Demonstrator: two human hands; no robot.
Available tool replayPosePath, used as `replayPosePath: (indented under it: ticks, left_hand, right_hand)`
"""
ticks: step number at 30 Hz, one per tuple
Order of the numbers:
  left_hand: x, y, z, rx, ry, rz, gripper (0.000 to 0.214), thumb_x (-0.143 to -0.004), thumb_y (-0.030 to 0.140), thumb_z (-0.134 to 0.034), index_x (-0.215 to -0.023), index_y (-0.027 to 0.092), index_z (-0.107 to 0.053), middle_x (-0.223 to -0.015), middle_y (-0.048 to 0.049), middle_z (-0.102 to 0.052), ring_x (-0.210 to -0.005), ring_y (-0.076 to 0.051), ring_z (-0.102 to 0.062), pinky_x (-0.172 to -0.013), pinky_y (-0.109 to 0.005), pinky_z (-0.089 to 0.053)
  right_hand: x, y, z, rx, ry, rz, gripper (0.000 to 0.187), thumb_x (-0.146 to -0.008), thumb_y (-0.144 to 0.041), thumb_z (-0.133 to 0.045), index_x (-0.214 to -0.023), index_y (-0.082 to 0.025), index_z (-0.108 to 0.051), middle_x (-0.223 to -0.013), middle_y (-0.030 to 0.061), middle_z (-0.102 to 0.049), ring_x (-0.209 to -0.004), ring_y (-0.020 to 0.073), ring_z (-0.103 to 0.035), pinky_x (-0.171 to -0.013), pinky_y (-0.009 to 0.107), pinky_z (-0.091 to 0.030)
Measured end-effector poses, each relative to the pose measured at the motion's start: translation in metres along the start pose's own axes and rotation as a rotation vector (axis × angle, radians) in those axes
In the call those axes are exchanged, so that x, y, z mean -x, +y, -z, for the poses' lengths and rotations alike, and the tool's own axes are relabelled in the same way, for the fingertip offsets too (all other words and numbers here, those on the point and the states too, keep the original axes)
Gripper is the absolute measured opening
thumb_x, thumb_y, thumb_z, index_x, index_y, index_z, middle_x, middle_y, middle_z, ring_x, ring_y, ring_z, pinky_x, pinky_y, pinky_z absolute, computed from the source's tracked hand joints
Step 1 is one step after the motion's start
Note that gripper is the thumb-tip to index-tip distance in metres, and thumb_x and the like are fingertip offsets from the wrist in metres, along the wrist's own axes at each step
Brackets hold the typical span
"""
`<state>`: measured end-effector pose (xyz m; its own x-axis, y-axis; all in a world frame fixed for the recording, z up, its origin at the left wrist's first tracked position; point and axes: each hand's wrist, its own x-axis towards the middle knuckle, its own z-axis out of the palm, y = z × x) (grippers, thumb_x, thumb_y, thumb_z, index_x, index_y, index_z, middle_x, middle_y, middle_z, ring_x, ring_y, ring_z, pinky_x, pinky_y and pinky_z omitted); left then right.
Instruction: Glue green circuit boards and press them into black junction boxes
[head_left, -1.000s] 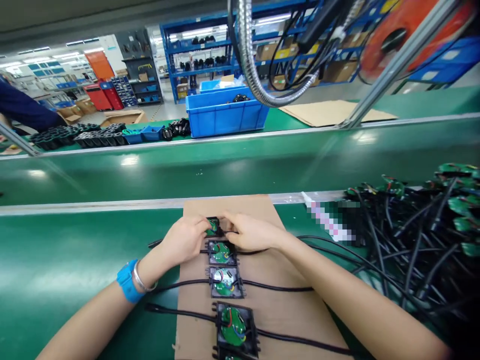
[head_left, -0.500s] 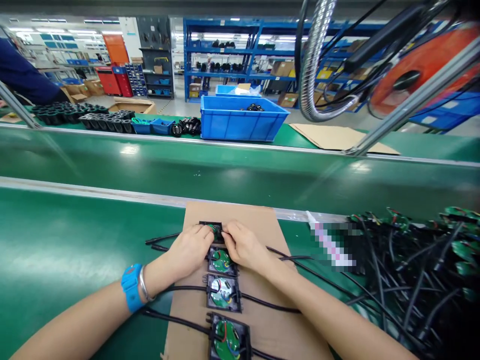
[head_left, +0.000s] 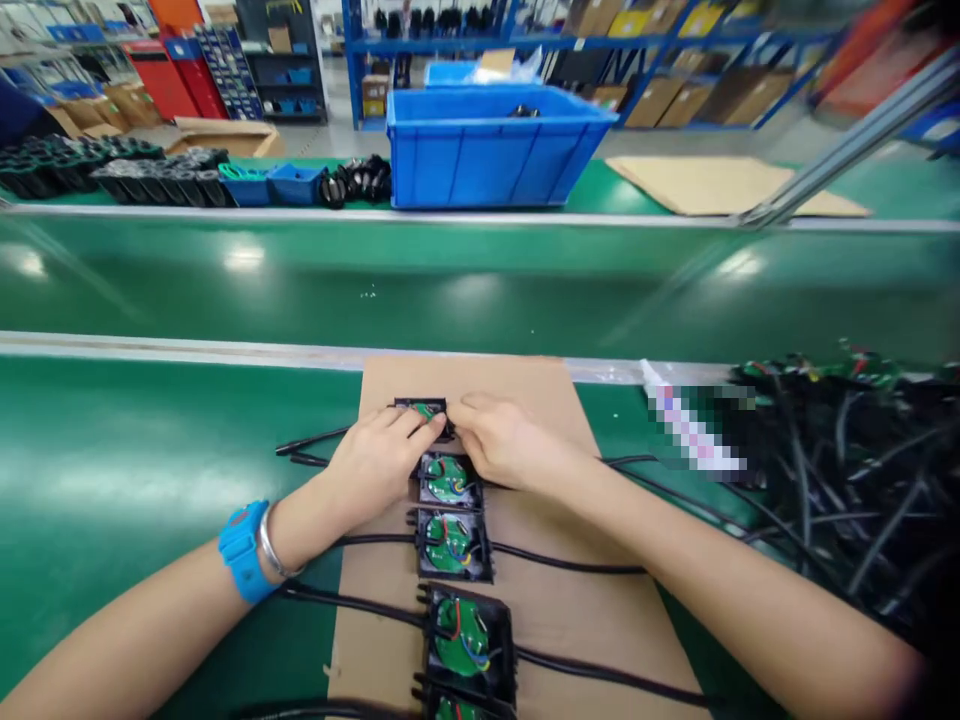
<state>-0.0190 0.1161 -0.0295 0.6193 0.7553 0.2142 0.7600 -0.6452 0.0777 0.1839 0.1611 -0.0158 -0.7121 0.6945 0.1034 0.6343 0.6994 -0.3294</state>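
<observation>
Several open black plastic housings lie in a column on a cardboard sheet (head_left: 577, 610), each with a green circuit board and thin coloured wires inside. Both hands are at the farthest black housing (head_left: 402, 404). My left hand (head_left: 382, 455) is closed on its left side, fingertips over the board. My right hand (head_left: 501, 438) pinches at its right edge, and the fingertips are partly hidden. Just nearer is a second housing (head_left: 450, 480), close under the hands. Black cables (head_left: 570, 560) run out sideways from the housings.
A heap of black cables with boards (head_left: 847, 480) lies at right, beside a partly blurred white tube or strip (head_left: 694, 425). Beyond the bench's raised rail stand a large blue bin (head_left: 487, 150), small blue trays (head_left: 296, 184), black parts (head_left: 165, 178) and flat cardboard (head_left: 712, 182).
The view has tilted downward, bringing another housing in at the bottom edge. Both hands stay at the farthest housing, with the left fingers lying slightly further over it.
</observation>
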Motion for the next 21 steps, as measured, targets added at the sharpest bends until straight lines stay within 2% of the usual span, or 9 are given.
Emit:
replayPosePath:
  ticks: [4,11,17,21]
  left_hand:
    - [0.002,0.000,-0.001,-0.002,-0.016,-0.023,0.050,-0.084,0.003,-0.044,-0.133,0.012,-0.045,-0.117,-0.0114,-0.061,-0.106,-0.023,-0.057,-0.092,-0.039,-0.049]
    - [0.002,0.004,0.001,-0.059,-0.009,-0.027,0.051,-0.086,0.005,-0.039,-0.137,0.008,-0.041,-0.123,-0.0160,-0.058,-0.113,-0.025,-0.054,-0.095,-0.040,-0.047]
    - [0.002,0.005,0.000,-0.099,-0.023,-0.018,0.053,-0.084,0.002,-0.038,-0.136,0.009,-0.040,-0.122,-0.0140,-0.058,-0.109,-0.023,-0.055,-0.094,-0.037,-0.047]
    - [0.001,0.007,0.001,-0.134,-0.036,0.007,0.058,-0.080,0.000,-0.039,-0.137,0.012,-0.039,-0.122,-0.0116,-0.057,-0.101,-0.023,-0.056,-0.087,-0.037,-0.050]
  right_hand:
    - [0.001,-0.003,-0.001,0.070,-0.022,-0.077,0.015,-0.084,-0.010,-0.042,-0.082,-0.016,-0.055,-0.077,0.0063,-0.058,-0.067,0.0153,-0.049,-0.060,0.028,-0.030]
    - [0.005,-0.012,-0.005,0.156,0.029,-0.171,0.016,-0.084,-0.011,-0.041,-0.084,-0.017,-0.056,-0.080,0.0088,-0.059,-0.074,0.0195,-0.053,-0.059,0.030,-0.031]
    - [-0.003,-0.006,0.000,0.074,-0.001,-0.146,0.016,-0.079,-0.010,-0.046,-0.083,-0.016,-0.060,-0.075,0.0067,-0.059,-0.067,0.0165,-0.050,-0.057,0.029,-0.029]
    - [-0.005,-0.002,0.001,0.072,0.018,-0.126,0.014,-0.079,-0.012,-0.048,-0.082,-0.016,-0.061,-0.074,0.0061,-0.059,-0.065,0.0165,-0.051,-0.055,0.029,-0.027]
